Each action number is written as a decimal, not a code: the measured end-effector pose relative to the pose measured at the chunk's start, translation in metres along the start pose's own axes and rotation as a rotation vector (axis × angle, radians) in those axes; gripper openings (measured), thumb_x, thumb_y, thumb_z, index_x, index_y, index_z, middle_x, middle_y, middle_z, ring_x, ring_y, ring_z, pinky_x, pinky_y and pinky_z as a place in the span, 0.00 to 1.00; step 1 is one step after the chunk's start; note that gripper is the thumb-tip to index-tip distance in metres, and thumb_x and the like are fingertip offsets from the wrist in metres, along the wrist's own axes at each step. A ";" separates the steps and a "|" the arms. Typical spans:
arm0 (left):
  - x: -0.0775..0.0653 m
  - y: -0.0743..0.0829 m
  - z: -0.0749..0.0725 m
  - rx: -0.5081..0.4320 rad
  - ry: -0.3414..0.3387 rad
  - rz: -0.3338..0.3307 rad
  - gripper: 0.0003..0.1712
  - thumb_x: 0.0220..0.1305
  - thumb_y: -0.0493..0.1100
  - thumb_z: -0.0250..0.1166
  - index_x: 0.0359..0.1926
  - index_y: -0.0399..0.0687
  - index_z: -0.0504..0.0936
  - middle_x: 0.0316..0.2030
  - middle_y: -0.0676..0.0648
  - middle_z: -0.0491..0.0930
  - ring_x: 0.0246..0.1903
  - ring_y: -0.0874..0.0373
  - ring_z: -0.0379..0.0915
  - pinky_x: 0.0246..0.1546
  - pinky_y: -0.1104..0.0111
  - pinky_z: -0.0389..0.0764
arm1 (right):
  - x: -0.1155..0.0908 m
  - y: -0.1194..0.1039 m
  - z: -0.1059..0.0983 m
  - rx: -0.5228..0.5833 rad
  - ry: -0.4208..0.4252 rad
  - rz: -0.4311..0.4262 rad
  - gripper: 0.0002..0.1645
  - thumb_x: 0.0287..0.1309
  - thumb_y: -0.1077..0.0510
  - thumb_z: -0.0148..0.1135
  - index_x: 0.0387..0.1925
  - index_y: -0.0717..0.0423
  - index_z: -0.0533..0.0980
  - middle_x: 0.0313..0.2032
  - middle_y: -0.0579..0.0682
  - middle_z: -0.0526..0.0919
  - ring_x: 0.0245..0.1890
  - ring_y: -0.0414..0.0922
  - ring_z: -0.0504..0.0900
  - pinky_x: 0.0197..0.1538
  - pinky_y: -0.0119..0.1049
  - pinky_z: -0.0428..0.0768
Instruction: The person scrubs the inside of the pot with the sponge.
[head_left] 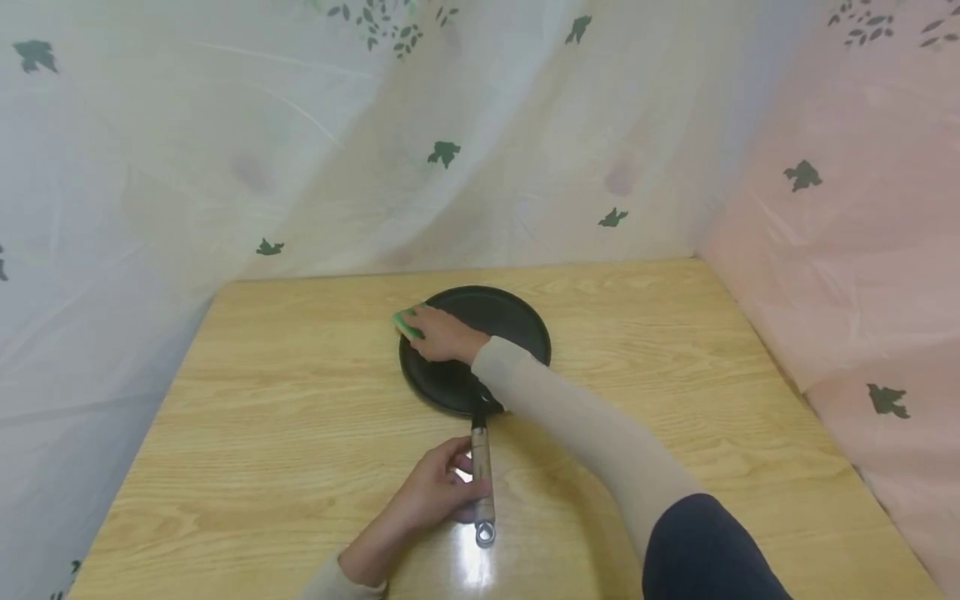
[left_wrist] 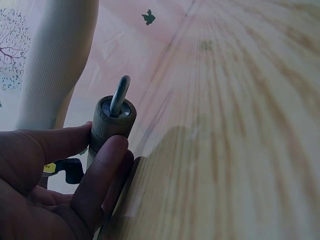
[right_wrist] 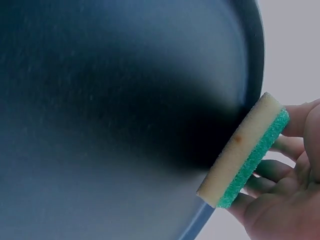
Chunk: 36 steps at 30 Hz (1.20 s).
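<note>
A dark, shallow frying pan lies on the table, its handle pointing toward the near edge. My left hand pinches that handle between thumb and fingers; in the left wrist view, the metal hanging loop sticks out from its end. At the pan's far-left rim, my right hand holds a sponge with a cream side and a green scouring side. The cream side faces the pan in the right wrist view, and the sponge lies across the rim. The right forearm covers part of the pan's near side.
The wooden table reaches back to a pale curtain with dark green bird and leaf prints. A pink curtain hangs along its right side.
</note>
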<state>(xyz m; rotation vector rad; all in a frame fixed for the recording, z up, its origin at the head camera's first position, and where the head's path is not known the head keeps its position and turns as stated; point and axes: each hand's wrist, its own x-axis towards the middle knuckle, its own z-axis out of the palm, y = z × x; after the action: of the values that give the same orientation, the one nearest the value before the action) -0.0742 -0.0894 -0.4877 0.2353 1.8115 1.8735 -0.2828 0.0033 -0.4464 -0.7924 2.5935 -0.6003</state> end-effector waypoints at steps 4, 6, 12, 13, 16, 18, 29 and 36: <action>0.000 0.000 0.000 0.007 0.001 -0.001 0.46 0.63 0.28 0.71 0.76 0.21 0.56 0.45 0.38 0.76 0.31 0.57 0.81 0.31 0.59 0.95 | 0.000 0.005 -0.002 -0.043 -0.020 -0.024 0.37 0.82 0.53 0.51 0.84 0.51 0.53 0.83 0.60 0.48 0.82 0.58 0.50 0.83 0.50 0.62; 0.000 0.000 0.000 0.009 0.007 -0.001 0.46 0.62 0.28 0.71 0.76 0.21 0.57 0.45 0.38 0.76 0.31 0.58 0.81 0.31 0.59 0.95 | 0.000 0.007 -0.003 -0.077 -0.022 -0.039 0.37 0.82 0.53 0.50 0.84 0.50 0.53 0.83 0.59 0.49 0.83 0.57 0.46 0.85 0.52 0.56; 0.001 -0.001 0.000 0.016 0.011 -0.006 0.46 0.62 0.28 0.72 0.75 0.21 0.58 0.45 0.38 0.76 0.31 0.57 0.81 0.30 0.58 0.95 | 0.000 0.014 -0.004 -0.206 -0.019 -0.102 0.36 0.82 0.53 0.51 0.84 0.49 0.54 0.83 0.58 0.50 0.83 0.55 0.48 0.83 0.51 0.61; 0.001 -0.001 0.000 0.017 0.009 -0.006 0.46 0.62 0.28 0.72 0.75 0.21 0.58 0.45 0.38 0.76 0.31 0.57 0.81 0.30 0.58 0.95 | -0.001 0.015 -0.004 -0.223 -0.018 -0.111 0.36 0.81 0.53 0.52 0.83 0.49 0.54 0.83 0.58 0.50 0.83 0.54 0.48 0.81 0.50 0.66; 0.001 -0.001 0.000 0.020 0.010 -0.006 0.46 0.62 0.28 0.72 0.75 0.21 0.58 0.45 0.38 0.76 0.31 0.57 0.81 0.30 0.59 0.95 | -0.002 0.019 -0.005 -0.295 -0.009 -0.140 0.36 0.81 0.55 0.52 0.84 0.48 0.54 0.83 0.56 0.51 0.83 0.53 0.47 0.79 0.48 0.71; 0.001 -0.001 0.000 0.025 0.012 -0.005 0.46 0.63 0.29 0.72 0.75 0.21 0.58 0.45 0.38 0.77 0.31 0.58 0.80 0.29 0.59 0.95 | -0.002 0.022 -0.006 -0.357 -0.001 -0.154 0.36 0.82 0.56 0.51 0.84 0.47 0.54 0.83 0.55 0.51 0.83 0.52 0.46 0.79 0.47 0.70; 0.001 0.001 0.002 0.044 0.022 -0.007 0.45 0.63 0.29 0.72 0.75 0.22 0.59 0.45 0.39 0.76 0.31 0.58 0.80 0.29 0.59 0.95 | 0.007 0.038 -0.020 -0.561 0.024 -0.151 0.36 0.80 0.62 0.49 0.83 0.49 0.56 0.82 0.54 0.54 0.83 0.51 0.48 0.82 0.51 0.65; 0.001 0.000 0.002 0.056 0.029 -0.016 0.45 0.63 0.30 0.72 0.75 0.23 0.60 0.45 0.39 0.76 0.31 0.57 0.79 0.30 0.59 0.95 | 0.007 0.051 -0.021 -0.658 0.007 -0.075 0.37 0.80 0.63 0.50 0.83 0.44 0.56 0.83 0.51 0.51 0.84 0.48 0.44 0.84 0.54 0.59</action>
<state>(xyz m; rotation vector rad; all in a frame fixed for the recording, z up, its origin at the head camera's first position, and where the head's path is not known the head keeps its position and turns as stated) -0.0740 -0.0877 -0.4874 0.2139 1.8821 1.8258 -0.3205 0.0437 -0.4552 -1.0734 2.7906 0.2645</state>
